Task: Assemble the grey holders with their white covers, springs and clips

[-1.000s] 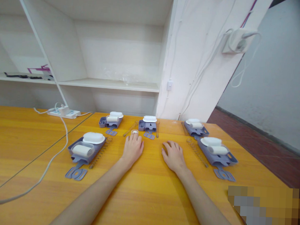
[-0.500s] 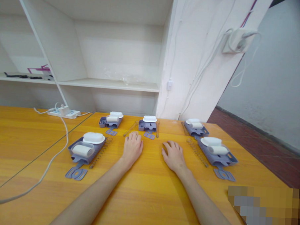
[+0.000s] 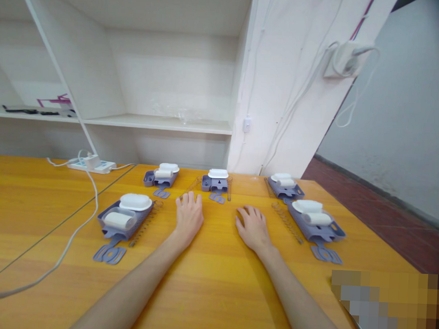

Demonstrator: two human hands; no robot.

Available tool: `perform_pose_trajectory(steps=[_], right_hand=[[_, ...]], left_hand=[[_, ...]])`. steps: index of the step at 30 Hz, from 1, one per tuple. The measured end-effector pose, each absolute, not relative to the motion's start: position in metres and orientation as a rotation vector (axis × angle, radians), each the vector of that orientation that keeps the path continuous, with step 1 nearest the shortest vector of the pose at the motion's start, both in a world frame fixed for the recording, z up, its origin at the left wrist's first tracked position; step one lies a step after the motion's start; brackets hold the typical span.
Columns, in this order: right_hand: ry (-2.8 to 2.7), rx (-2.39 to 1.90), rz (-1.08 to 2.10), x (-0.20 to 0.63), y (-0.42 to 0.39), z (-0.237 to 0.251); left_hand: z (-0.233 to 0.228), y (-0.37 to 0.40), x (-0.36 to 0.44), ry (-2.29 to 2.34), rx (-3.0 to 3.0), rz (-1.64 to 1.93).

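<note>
My left hand (image 3: 188, 217) lies palm down on the orange table (image 3: 214, 280), fingers slightly spread, its tips just short of a grey-purple holder with a white cap (image 3: 216, 180). My right hand (image 3: 252, 228) rests flat beside it, holding nothing. A larger grey-purple tray with a white lid and roller (image 3: 124, 214) sits to the left, and a similar tray (image 3: 316, 221) sits to the right. Two smaller sets stand further back, one at the left (image 3: 161, 174) and one at the right (image 3: 285, 185). Thin metal springs (image 3: 288, 222) lie beside the trays.
A white power strip (image 3: 92, 165) sits at the back left, and its cable (image 3: 74, 233) trails across the table towards me. White shelving (image 3: 159, 124) stands behind the table. The table's right edge drops to a dark red floor (image 3: 385, 210). A blurred patch covers the bottom right corner.
A small white roll lay at my left fingertips a second ago; the hand slid over it and it no longer shows. My right hand stayed put. The view shifted slightly.
</note>
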State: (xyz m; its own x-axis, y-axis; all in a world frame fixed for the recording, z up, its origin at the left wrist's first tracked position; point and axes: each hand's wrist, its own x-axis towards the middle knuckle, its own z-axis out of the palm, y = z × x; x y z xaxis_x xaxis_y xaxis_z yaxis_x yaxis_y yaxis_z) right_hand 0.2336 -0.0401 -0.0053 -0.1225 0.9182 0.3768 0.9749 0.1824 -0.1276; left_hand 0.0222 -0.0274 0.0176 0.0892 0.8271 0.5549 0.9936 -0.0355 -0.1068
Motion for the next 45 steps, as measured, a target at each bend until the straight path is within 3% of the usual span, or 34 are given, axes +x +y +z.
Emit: perform_pose_trajectory(steps=[19, 34, 45], right_hand=[[-2.104, -1.816, -0.174, 0.232, -0.04, -0.001], [-2.096, -1.8, -0.183, 0.233, -0.04, -0.001], [-2.093, -1.8, -0.187, 0.234, -0.04, -0.001]], left_hand=[[0.054, 0.035, 0.073, -1.804, -2.073, -0.692], [0.036, 0.089, 0.089, -1.903, -2.22, -0.653], [0.049, 0.084, 0.084, -1.888, -2.127, -0.648]])
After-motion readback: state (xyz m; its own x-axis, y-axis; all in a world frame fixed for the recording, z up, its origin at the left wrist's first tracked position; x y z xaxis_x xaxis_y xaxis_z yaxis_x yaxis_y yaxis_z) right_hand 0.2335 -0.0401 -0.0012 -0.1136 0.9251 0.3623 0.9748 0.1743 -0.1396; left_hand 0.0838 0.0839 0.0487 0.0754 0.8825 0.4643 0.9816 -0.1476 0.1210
